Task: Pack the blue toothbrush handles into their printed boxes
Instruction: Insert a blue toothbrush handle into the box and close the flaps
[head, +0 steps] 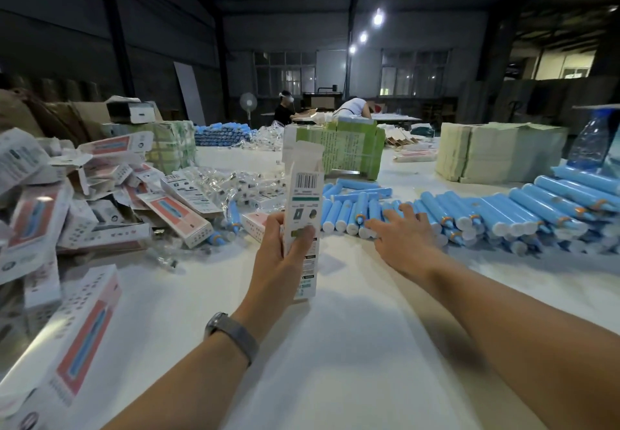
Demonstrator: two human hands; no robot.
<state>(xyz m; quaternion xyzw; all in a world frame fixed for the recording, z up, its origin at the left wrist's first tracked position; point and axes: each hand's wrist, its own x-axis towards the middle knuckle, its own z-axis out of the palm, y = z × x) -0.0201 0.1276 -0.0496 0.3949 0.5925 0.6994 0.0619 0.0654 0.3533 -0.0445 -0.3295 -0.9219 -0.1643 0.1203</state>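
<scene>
My left hand [285,251] grips a white printed box [303,214] upright above the white table [335,345], its top flap open and its barcode side facing me. My right hand [399,233] reaches forward with fingers spread, its fingertips resting on the near end of a row of blue toothbrush handles [349,211]. More blue handles [536,211] lie heaped to the right. No handle is in the box that I can see.
A heap of printed boxes [100,201] covers the left side, with one large box [84,345] at the near left. Small clear bags [235,184] lie behind. Bundles of flat cartons [349,147], [496,151] stand at the back. Two people work far behind.
</scene>
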